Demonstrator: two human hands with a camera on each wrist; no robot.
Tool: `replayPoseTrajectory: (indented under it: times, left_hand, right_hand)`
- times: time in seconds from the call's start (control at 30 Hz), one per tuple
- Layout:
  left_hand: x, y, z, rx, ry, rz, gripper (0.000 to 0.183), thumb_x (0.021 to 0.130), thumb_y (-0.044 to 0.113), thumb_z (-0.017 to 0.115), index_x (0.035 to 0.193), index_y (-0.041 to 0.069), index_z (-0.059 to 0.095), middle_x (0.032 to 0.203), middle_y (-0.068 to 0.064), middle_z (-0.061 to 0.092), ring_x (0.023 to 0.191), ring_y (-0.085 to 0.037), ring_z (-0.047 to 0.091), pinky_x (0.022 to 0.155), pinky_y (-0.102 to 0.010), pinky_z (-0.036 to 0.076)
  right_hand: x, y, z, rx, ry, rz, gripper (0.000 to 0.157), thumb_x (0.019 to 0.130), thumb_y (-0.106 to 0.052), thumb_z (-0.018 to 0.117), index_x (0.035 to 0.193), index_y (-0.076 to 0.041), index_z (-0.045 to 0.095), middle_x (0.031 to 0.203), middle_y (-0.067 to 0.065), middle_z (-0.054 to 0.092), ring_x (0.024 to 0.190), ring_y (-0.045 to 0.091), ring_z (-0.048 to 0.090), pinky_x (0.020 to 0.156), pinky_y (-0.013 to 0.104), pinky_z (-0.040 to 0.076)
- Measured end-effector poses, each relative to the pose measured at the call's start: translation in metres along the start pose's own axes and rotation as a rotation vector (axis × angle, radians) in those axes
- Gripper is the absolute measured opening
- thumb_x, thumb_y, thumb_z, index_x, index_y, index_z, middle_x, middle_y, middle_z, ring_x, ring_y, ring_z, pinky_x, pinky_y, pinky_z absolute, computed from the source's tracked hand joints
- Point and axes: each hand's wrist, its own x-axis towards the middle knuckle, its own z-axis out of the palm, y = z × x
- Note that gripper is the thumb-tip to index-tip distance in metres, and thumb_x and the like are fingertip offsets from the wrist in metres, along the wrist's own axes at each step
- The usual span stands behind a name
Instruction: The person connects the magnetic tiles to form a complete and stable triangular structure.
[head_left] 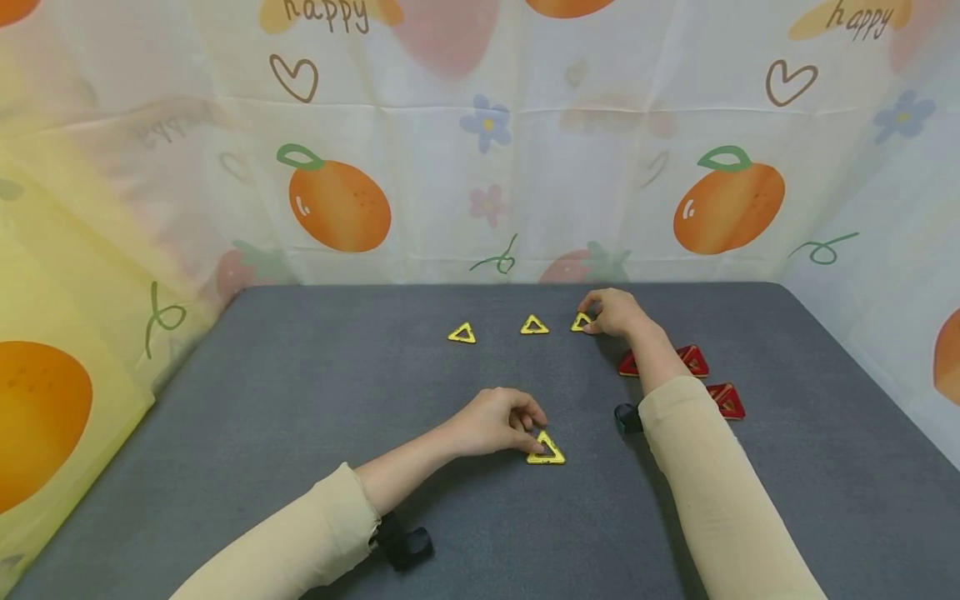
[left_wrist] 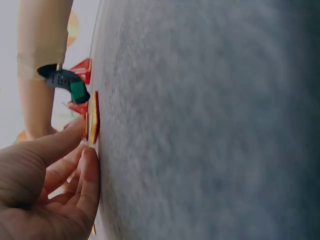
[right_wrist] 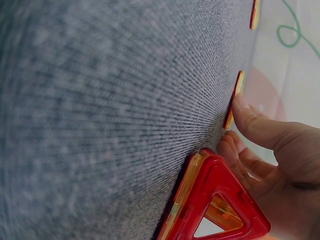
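Note:
My left hand [head_left: 491, 423] pinches a yellow triangular magnetic tile [head_left: 555, 457] lying on the table, near its middle. In the left wrist view, the thumb and fingertips meet at one end of that tile [left_wrist: 95, 120], which is seen edge-on. Farther back, my right hand [head_left: 618, 313] has thumb and fingers on a smaller-looking yellow triangular tile [head_left: 579, 326]. The right wrist view shows this tile [right_wrist: 239, 82] flat on the surface with the thumb against it. Two more yellow triangles, one at left [head_left: 462, 335] and one in the middle [head_left: 535, 328], lie in a row beside it.
Red triangular tiles [head_left: 696, 361] lie around the right forearm, partly hidden by it; another red group [head_left: 729, 402] is nearer the sleeve. A red triangle [right_wrist: 217, 170] looms close below the right hand. The grey table [head_left: 337, 358] ends at a printed curtain [head_left: 442, 183].

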Motion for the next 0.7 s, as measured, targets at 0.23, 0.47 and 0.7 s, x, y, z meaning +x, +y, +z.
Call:
replayPoseTrajectory:
  times: [0.23,0.47,0.7]
  left_hand:
    - [-0.0051,-0.0087,-0.0050,0.005,-0.057,0.040,0.038,0.077,0.017,0.085,0.113,0.013,0.072,0.094,-0.002,0.065,0.074,-0.002,0.057,0.067,-0.017,0.049]
    - [-0.0064,-0.0056,-0.0042,0.006,-0.061,0.060,0.036,0.078,0.013,0.083,0.112,0.013,0.073,0.093,-0.006,0.065,0.072,-0.004,0.059,0.066,-0.018,0.049]
    - [-0.0068,-0.0047,-0.0030,0.008,-0.053,0.036,0.034,0.076,0.013,0.085,0.109,0.014,0.074,0.089,-0.002,0.063,0.069,-0.003,0.058,0.063,-0.017,0.048]
  right_hand:
    - [0.0003,-0.0009,-0.0006,0.010,-0.001,0.006,0.039,0.094,-0.014,0.067,0.132,-0.005,0.059,0.138,0.029,0.052,0.129,0.046,0.047,0.103,0.055,0.046]
    - [0.0008,-0.0012,-0.0008,0.000,0.001,-0.002,0.040,0.094,-0.013,0.068,0.131,-0.004,0.058,0.136,0.029,0.053,0.128,0.046,0.048,0.102,0.054,0.047]
    - [-0.0014,-0.0030,-0.0011,0.024,0.021,0.003,0.041,0.089,-0.013,0.074,0.125,-0.001,0.057,0.124,0.026,0.058,0.114,0.041,0.055,0.093,0.049,0.050]
